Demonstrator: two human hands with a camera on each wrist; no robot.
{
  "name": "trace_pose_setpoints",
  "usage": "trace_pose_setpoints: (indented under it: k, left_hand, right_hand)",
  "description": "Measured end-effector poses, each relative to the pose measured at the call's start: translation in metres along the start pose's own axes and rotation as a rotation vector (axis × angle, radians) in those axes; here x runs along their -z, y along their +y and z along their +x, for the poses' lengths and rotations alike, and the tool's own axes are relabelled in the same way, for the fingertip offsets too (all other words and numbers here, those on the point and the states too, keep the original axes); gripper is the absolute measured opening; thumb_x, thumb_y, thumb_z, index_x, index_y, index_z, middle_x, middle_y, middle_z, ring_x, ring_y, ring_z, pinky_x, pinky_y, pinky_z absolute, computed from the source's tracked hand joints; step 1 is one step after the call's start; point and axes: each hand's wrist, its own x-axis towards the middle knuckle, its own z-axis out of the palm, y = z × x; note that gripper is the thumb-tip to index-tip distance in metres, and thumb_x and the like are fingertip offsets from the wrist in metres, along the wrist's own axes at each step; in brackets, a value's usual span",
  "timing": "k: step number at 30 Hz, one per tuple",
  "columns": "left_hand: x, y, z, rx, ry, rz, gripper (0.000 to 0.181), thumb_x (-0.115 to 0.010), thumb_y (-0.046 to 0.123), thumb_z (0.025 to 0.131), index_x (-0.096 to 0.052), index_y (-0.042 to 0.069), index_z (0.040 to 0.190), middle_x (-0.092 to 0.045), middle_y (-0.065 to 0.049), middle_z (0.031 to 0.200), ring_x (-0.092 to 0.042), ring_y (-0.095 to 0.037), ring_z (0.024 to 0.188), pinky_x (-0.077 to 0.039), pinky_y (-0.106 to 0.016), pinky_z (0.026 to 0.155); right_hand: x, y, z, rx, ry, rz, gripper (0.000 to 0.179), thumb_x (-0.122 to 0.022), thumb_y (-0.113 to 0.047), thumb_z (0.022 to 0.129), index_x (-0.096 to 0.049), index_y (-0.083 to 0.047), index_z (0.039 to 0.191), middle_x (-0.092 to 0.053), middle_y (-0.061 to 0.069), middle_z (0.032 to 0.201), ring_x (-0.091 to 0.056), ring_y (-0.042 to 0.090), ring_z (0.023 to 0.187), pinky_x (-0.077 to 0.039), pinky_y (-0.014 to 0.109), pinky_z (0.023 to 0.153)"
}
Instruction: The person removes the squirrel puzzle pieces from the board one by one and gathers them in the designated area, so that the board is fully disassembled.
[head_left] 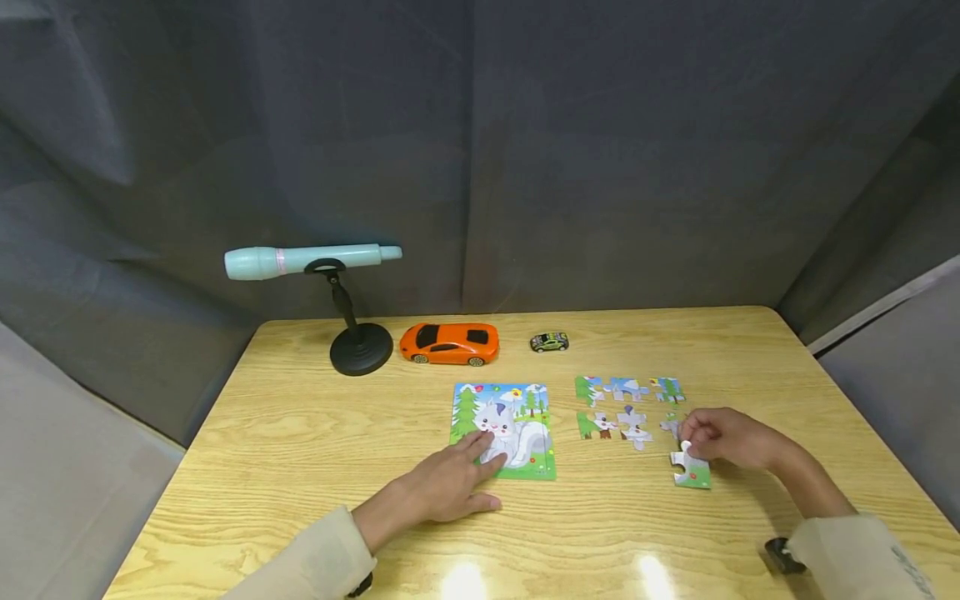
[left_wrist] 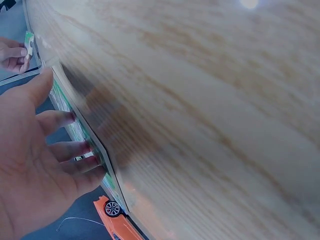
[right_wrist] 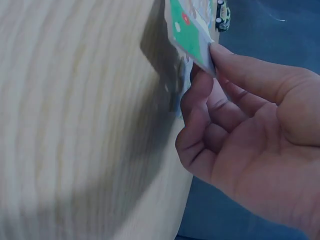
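My right hand point(head_left: 723, 437) pinches a puzzle piece point(head_left: 694, 468) between thumb and fingers at its edge. In the right wrist view this puzzle piece point(right_wrist: 186, 31), green with a red flower, is tilted above the wood, its shadow beside it. Several loose puzzle pieces point(head_left: 633, 427) lie in two rows to the left of that hand, one grey piece point(head_left: 670, 425) right by the fingertips. My left hand point(head_left: 453, 483) rests with spread fingers on the lower left of a square picture board point(head_left: 536, 397) that shows a white squirrel-like animal among trees.
Along the back of the wooden table point(head_left: 300, 450) stand an orange toy car point(head_left: 450, 344) and a small green-black toy car point(head_left: 550, 342). At the back left, a light-blue microphone point(head_left: 300, 260) lies on a black stand point(head_left: 362, 350). Dark grey cloth point(head_left: 600, 167) hangs behind.
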Motion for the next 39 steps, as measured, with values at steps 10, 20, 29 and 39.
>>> trace_pose_setpoints:
  k: [10, 20, 29, 39]
  left_hand:
    - [0.000, 0.000, 0.000, 0.008, 0.000, 0.004, 0.065, -0.044, 0.054, 0.095, -0.037, 0.016, 0.147, -0.025, -0.018, 0.155, -0.026, -0.034, 0.144, -0.028, -0.041, 0.116]
    - [-0.001, -0.001, 0.000, 0.002, 0.006, -0.003, 0.064, -0.044, 0.053, 0.095, -0.038, 0.015, 0.146, -0.026, -0.018, 0.155, -0.026, -0.033, 0.144, -0.028, -0.040, 0.116]
    - [-0.002, -0.002, -0.001, 0.006, 0.002, -0.020, 0.065, -0.044, 0.054, 0.095, -0.037, 0.016, 0.147, -0.024, -0.018, 0.155, -0.024, -0.033, 0.144, -0.027, -0.040, 0.116]
    - [-0.004, -0.003, -0.001, 0.018, -0.016, -0.064, 0.068, -0.041, 0.056, 0.095, -0.031, 0.018, 0.150, -0.021, -0.020, 0.156, -0.019, -0.031, 0.146, -0.024, -0.043, 0.117]
  right_hand:
    - [-0.004, 0.010, -0.005, -0.101, 0.091, -0.047, 0.016, -0.065, -0.003, 0.085, -0.057, 0.008, 0.093, -0.055, 0.005, 0.076, -0.046, 0.003, 0.065, -0.045, 0.020, 0.058]
    - [-0.004, 0.007, -0.004, -0.242, 0.238, -0.238, 0.017, -0.072, -0.007, 0.079, -0.061, 0.002, 0.087, -0.056, 0.003, 0.076, -0.047, 0.012, 0.069, -0.040, 0.022, 0.059]
    - [-0.010, -0.005, 0.011, -0.214, 0.252, -0.218, 0.017, -0.070, -0.011, 0.082, -0.060, 0.001, 0.087, -0.055, 0.004, 0.076, -0.047, 0.015, 0.069, -0.040, 0.024, 0.057]
    - [-0.034, -0.043, 0.048, -0.099, 0.187, -0.123, 0.014, -0.069, -0.008, 0.084, -0.059, 0.001, 0.087, -0.052, 0.004, 0.074, -0.045, 0.014, 0.066, -0.039, 0.021, 0.053]
